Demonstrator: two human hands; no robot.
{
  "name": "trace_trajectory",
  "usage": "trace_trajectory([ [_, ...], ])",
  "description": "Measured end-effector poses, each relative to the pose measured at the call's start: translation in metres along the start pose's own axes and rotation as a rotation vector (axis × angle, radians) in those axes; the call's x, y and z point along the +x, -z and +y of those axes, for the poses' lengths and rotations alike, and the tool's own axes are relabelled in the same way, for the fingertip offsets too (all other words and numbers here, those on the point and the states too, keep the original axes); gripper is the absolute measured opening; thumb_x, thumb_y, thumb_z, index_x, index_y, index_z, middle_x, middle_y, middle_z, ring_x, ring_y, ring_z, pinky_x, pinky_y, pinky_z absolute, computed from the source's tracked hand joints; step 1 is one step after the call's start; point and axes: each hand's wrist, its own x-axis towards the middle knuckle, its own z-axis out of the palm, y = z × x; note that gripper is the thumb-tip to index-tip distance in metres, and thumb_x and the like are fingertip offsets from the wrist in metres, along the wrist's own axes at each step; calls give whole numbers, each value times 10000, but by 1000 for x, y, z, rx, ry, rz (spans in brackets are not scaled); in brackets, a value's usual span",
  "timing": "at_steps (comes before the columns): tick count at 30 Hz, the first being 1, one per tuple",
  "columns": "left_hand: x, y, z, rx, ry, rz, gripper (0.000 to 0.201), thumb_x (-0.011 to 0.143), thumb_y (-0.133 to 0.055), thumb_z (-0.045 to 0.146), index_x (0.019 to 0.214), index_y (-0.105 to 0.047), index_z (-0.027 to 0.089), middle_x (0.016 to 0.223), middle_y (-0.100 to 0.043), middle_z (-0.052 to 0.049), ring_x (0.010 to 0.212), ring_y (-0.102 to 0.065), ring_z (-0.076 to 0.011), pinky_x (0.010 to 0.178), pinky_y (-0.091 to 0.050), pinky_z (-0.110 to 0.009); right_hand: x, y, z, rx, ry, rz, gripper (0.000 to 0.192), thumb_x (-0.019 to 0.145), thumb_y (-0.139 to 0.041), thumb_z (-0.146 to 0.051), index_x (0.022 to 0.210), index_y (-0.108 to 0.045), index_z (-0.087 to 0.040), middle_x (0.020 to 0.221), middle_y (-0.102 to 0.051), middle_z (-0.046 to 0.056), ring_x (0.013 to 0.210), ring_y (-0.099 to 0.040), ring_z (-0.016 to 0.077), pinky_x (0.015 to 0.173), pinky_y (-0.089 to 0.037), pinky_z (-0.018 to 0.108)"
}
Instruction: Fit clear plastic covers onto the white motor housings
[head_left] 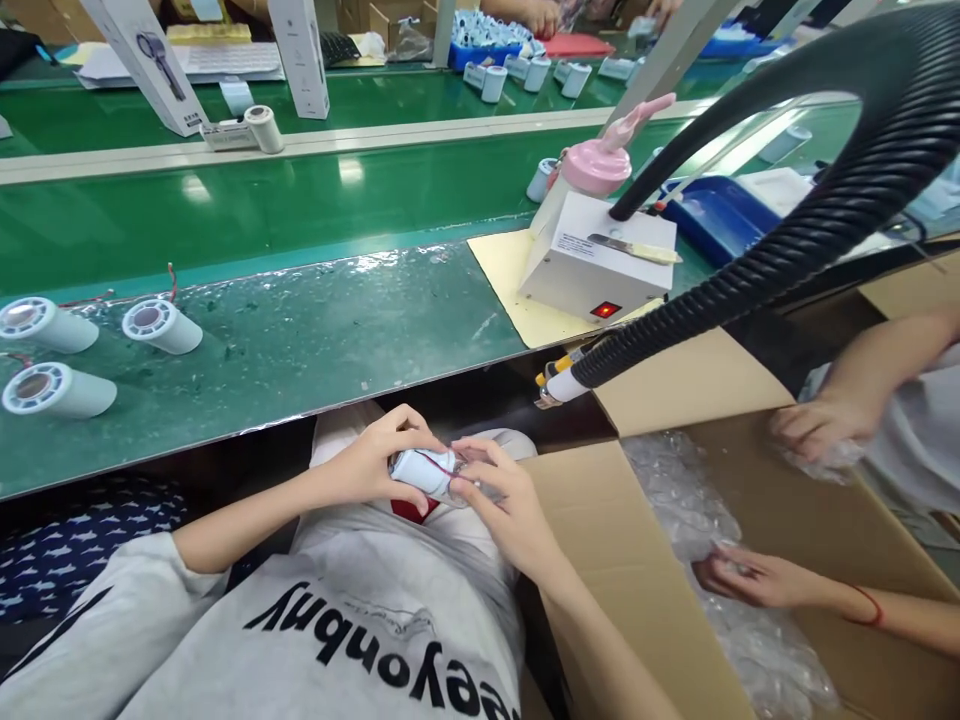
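Above my lap, a pale white-blue cylindrical housing (421, 472) lies tilted on its side, with a thin dark red wire running across it. My left hand (379, 458) grips its left end between thumb and fingers. At the other end, my right hand (506, 500) is closed around the housing and a clear plastic piece, whose shape is partly hidden by the fingers. Three similar housings stand on the bench to the left: one with a red wire sticking up (163, 328), another behind at the far left (49, 325), and one nearer (60, 390).
A white box-shaped device (600, 258) with a lit red switch carries a knife. Its black corrugated hose (720, 290) arches over the right side. Beside it stands a pink-topped bottle (596, 165). A carton (615, 560) holds clear plastic parts; another person's hands (757, 578) reach in.
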Motion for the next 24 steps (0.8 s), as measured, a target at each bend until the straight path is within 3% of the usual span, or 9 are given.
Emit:
trace_trajectory([
  [5,4,-5,-5,13,-28,-101,628,711,-871,531,1248,-727,238,1166,-615,-113,1089,-627,-267,986,-537,-423,-4,2,2,103,-92,135,314,891,-712,-404,641,-713,-215,1001,-735,104,882,-716,234,669,-569,315],
  [8,4,-7,-1,-50,-21,-159,643,743,-873,386,1339,-667,256,1285,-665,-128,1174,-646,-286,1051,-515,-435,-1,7,3,253,-113,172,344,852,-776,-445,595,-713,-226,979,-775,91,918,-744,250,795,-609,360],
  [11,2,-9,5,-183,78,-119,650,744,-856,313,1353,-644,228,1277,-699,-130,1109,-685,-268,958,-565,-387,1,13,5,335,-82,128,302,853,-784,-497,681,-777,-249,1041,-803,89,1044,-750,288,928,-608,435],
  [13,0,-10,6,-350,193,-98,681,746,-851,338,1371,-618,207,1274,-698,-136,1022,-705,-239,844,-591,-334,-1,16,5,251,13,62,209,811,-840,-471,872,-827,-272,1167,-788,93,1134,-728,305,984,-598,461],
  [17,-6,-10,6,-576,335,-132,783,729,-873,419,1419,-573,204,1204,-712,-127,933,-709,-208,770,-584,-300,-10,19,4,-7,224,23,389,803,-875,-331,1176,-774,-289,1330,-726,90,1226,-694,283,1062,-569,421],
  [20,-7,-8,8,-558,315,-168,831,712,-891,452,1447,-567,238,1181,-721,-114,910,-710,-208,744,-570,-288,-16,21,1,-74,266,15,354,856,-827,-341,1193,-746,-270,1326,-729,91,1214,-703,278,1033,-590,393],
  [24,-4,-3,13,-462,113,-163,761,740,-885,430,1432,-601,296,1346,-686,-118,1098,-695,-258,869,-563,-323,-17,24,-3,-53,213,-22,378,892,-785,-404,1230,-711,-251,1291,-743,105,1197,-710,297,1030,-592,423],
])
